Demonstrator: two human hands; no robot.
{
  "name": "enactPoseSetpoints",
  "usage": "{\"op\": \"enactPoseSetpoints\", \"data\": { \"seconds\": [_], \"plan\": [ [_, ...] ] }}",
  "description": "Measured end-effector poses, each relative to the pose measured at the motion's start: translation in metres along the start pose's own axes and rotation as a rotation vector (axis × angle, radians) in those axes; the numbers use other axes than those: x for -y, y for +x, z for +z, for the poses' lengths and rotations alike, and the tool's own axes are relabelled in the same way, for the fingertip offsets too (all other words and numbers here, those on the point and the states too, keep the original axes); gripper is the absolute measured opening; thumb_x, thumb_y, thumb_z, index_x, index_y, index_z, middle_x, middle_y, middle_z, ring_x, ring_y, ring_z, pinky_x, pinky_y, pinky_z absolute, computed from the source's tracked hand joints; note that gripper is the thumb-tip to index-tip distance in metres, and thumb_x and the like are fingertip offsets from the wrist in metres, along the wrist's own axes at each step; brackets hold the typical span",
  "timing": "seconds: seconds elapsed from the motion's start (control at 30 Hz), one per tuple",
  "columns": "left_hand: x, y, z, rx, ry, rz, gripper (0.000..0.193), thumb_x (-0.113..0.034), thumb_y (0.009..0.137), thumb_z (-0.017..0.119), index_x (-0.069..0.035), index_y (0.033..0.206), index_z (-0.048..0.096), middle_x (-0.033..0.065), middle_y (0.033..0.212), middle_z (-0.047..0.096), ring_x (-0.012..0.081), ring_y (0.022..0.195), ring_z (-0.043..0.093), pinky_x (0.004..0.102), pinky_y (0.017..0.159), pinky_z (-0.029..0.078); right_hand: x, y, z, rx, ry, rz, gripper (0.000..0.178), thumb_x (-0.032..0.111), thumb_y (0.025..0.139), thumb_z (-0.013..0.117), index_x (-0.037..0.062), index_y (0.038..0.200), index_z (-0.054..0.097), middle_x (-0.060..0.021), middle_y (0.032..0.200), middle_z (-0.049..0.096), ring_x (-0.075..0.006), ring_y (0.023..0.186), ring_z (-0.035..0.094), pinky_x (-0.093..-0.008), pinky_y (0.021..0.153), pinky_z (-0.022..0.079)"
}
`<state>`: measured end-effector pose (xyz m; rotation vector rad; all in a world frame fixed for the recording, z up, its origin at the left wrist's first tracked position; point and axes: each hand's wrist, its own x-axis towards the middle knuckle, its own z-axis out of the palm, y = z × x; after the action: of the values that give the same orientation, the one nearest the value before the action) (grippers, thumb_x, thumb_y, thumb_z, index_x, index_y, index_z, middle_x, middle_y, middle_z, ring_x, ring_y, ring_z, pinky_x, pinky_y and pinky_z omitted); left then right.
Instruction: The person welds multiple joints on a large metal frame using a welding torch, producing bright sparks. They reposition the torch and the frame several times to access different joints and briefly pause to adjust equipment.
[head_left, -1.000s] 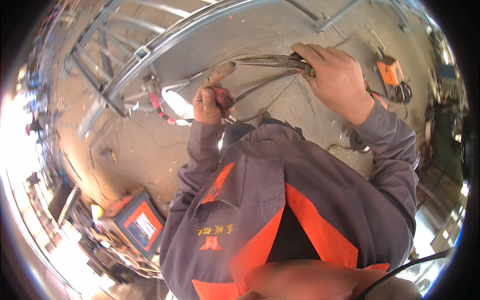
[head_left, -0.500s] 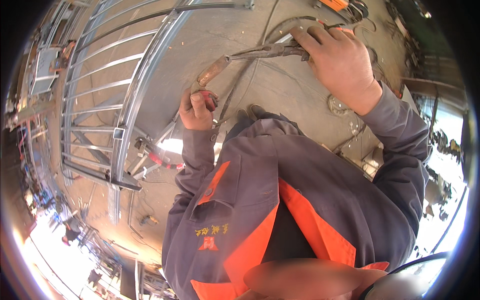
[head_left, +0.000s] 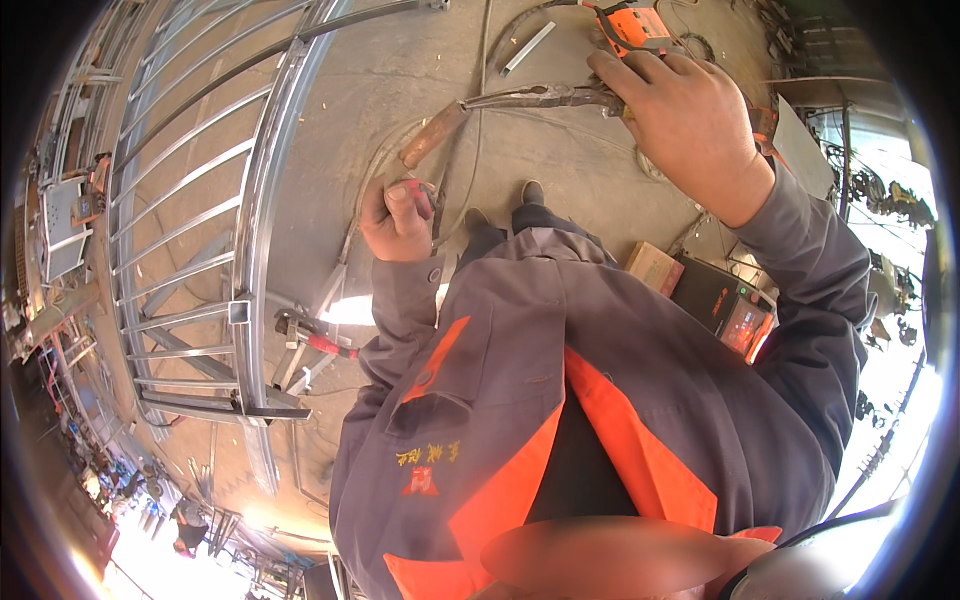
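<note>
- Both hands are up off the floor, and here's the work: a welding torch [head_left: 403,178] held in front of the body, its copper-coloured nozzle [head_left: 435,136] pointing up and to the right.
- The left hand [head_left: 394,222] is wrapped around the torch at its red grip [head_left: 420,199], fingers folded firmly over it.
- Over on the other side, the right hand [head_left: 690,130] is clamped on the handles of long-nose pliers [head_left: 540,96], which reach across, nearly level, to the nozzle's open end.
- Tips right at the mouth! That looks like the step in hand, pliers working at the nozzle; whether they pinch anything inside, I can't tell.
- From here, I'd judge, it calls for a steady left hand and fine control of those tips.
- Down below, a dusty grey-brown concrete floor [head_left: 375,75], two shoes [head_left: 533,191] planted on it, and a short steel bar [head_left: 528,49] lying beyond the pliers.
- Out left, a long barred steel frame [head_left: 262,190] sweeps past, curved by the lens.
- Upper right, an orange machine [head_left: 638,28]; lower right, a dark box-shaped unit [head_left: 715,300] beside a brown block [head_left: 655,268].
- Workshop all round, with glaring daylight [head_left: 905,430] washing out the edges.
</note>
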<state>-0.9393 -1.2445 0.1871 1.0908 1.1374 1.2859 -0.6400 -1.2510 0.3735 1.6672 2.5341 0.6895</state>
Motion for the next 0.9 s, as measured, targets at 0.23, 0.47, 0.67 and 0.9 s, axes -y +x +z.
{"op": "enactPoseSetpoints", "data": {
  "seconds": [0.23,0.47,0.67,0.9],
  "plan": [
    [-0.001,0.004,0.008,-0.001,0.031,0.070,0.055,-0.056,0.100,0.064,-0.002,0.088,0.061,-0.0001,0.067,0.054,0.0085,0.058,0.048,0.0267,0.052,0.037,-0.004,0.000,-0.012,0.072,-0.063,0.003,0.021,0.017,0.090,0.066,0.0142,0.110,0.066,-0.0021,0.088,0.064,-0.0190,0.081,0.068,-0.0297,0.069,0.054],
    [-0.010,0.002,0.018,0.057,0.057,0.047,0.050,-0.051,0.101,0.065,-0.002,0.090,0.060,0.0003,0.065,0.055,0.0081,0.056,0.048,0.0261,0.052,0.038,-0.028,0.002,-0.004,0.034,0.017,-0.110,0.048,0.012,0.080,0.072,0.0109,0.126,0.060,-0.0072,0.102,0.065,-0.0261,0.097,0.066,-0.0382,0.080,0.055],
    [-0.011,-0.007,0.053,-0.024,0.207,0.099,0.047,-0.046,0.105,0.061,-0.001,0.088,0.058,0.0012,0.062,0.054,0.0087,0.055,0.048,0.0269,0.051,0.038,-0.048,-0.024,0.052,0.135,0.317,0.028,0.029,0.015,0.092,0.063,0.0029,0.117,0.056,-0.0135,0.096,0.067,-0.0324,0.091,0.070,-0.0449,0.078,0.057],
    [-0.006,-0.007,0.102,-0.111,0.209,-0.111,0.056,-0.054,0.106,0.053,-0.001,0.087,0.057,0.0041,0.061,0.055,0.0112,0.053,0.047,0.0280,0.050,0.037,0.010,-0.043,0.104,0.296,1.145,0.541,0.026,0.023,0.101,0.065,0.0016,0.115,0.058,-0.0163,0.093,0.066,-0.0343,0.083,0.065,-0.0426,0.079,0.053]
  ]
}}
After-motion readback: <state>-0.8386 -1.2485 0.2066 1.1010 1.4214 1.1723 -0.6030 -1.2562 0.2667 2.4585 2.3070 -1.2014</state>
